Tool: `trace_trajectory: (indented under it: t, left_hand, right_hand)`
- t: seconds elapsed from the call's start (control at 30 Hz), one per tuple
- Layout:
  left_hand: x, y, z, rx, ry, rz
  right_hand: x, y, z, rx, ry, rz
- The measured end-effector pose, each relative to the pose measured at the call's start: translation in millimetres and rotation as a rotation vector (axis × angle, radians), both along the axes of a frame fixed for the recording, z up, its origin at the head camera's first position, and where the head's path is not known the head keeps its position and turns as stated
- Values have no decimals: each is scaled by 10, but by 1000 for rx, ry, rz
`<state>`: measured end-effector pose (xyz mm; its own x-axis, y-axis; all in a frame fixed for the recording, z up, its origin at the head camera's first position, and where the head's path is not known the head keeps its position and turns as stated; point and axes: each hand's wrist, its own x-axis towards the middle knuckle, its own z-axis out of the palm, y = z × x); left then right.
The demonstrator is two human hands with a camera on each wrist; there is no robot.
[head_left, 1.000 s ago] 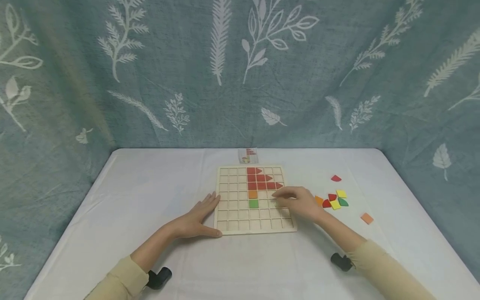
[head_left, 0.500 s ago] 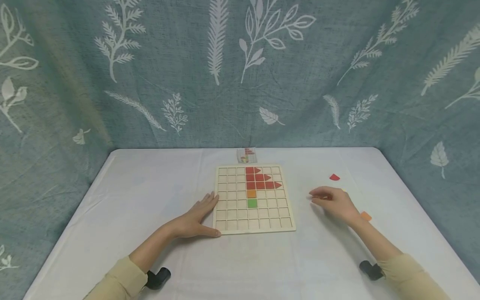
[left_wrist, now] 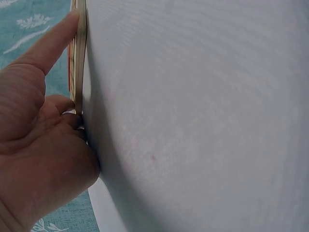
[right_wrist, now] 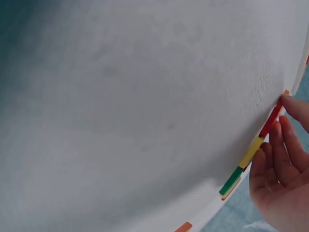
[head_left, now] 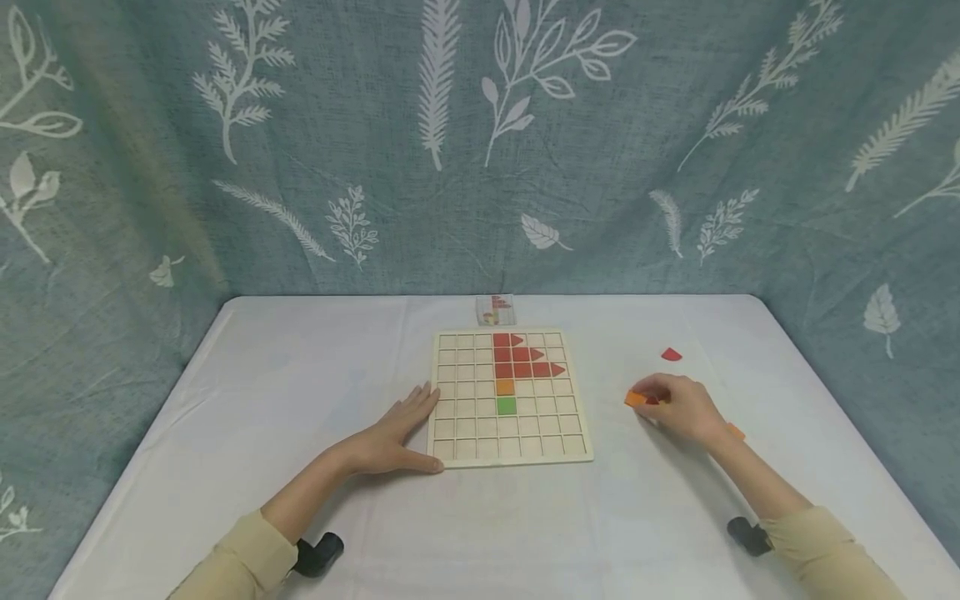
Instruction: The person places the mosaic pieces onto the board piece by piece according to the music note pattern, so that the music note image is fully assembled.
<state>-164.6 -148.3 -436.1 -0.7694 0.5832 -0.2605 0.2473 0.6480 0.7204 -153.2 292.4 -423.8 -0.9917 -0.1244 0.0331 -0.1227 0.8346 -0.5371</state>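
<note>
A pale wooden grid board (head_left: 465, 429) lies mid-table. My left hand (head_left: 386, 442) is spread against its left side, thumb at the near corner. In the left wrist view the thumb (left_wrist: 53, 43) reaches the board's edge. Red tiles (head_left: 522, 370) form three pointed rows on the board, with an orange square (head_left: 506, 387) and a green square (head_left: 507, 406) below. Right of the board, my right hand (head_left: 678, 408) pinches an orange tile (head_left: 635, 399) at the pile's left end. In the right wrist view, red (right_wrist: 270, 121), yellow (right_wrist: 251, 152) and green (right_wrist: 231, 181) tiles lie beside the fingers.
A small pattern card (head_left: 495, 310) sits behind the board. One red rounded piece (head_left: 671, 354) lies beyond the right hand. Another orange tile (head_left: 736, 431) is partly hidden by the right wrist. White cloth (head_left: 480, 533) covers the table, and a leaf-print curtain (head_left: 390, 250) hangs behind.
My right hand has moved from above the board rightward to the loose tiles, and its fingertips have come onto the orange tile. The left hand has stayed in place.
</note>
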Motion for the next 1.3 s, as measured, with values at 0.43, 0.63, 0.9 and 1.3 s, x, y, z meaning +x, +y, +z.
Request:
trace_trajectory:
  t: [0.43,0.63,0.9,1.3]
  left_hand:
    - [-1,-13,-4,3,1,-5]
    - [1,-9,2,-1,-2,-3]
    - [3,-17,-4,0,1,-3]
    - [-2,-5,-10,5,-5,-3]
  right_hand:
    - [12,-389,4,-160,-142,-46]
    - [4,-702,-15,-231,-194,17]
    - [-5,-1122,-12,-255,-197,158]
    - [-38,-1425,-42,-190,-60,386]
